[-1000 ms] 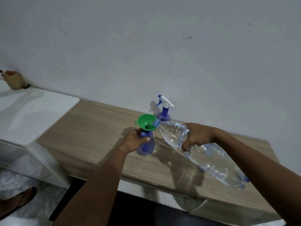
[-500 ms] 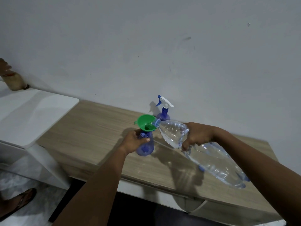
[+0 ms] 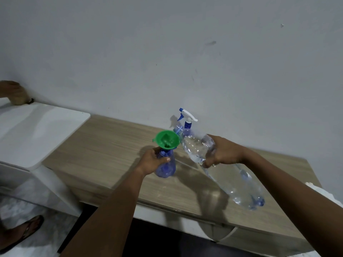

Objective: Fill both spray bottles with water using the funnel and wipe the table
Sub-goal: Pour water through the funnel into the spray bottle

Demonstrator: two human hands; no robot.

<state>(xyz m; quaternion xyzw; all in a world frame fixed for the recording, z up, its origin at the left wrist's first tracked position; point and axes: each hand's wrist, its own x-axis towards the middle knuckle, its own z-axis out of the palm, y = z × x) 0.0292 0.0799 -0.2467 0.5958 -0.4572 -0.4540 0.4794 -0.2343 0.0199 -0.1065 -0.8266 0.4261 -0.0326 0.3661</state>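
A blue spray bottle [image 3: 167, 167] without its head stands on the wooden table [image 3: 111, 149], and my left hand [image 3: 152, 160] grips its neck. A green funnel [image 3: 166, 140] sits in its mouth. My right hand [image 3: 222, 152] holds a large clear water bottle [image 3: 232, 180] tilted, its mouth at the funnel's right rim. A second blue spray bottle with a white trigger head [image 3: 187, 120] stands behind, by the wall, mostly hidden by the water bottle.
A white counter [image 3: 37, 130] adjoins the table on the left, where another person's hand [image 3: 11, 89] rests on a tan object. A sandalled foot [image 3: 22, 232] is on the floor at lower left. A white cloth edge [image 3: 323, 191] shows at right.
The water bottle's mouth stays at the funnel rim, with little shift. At far left, another person's hand has come down onto the tan object on the white counter.
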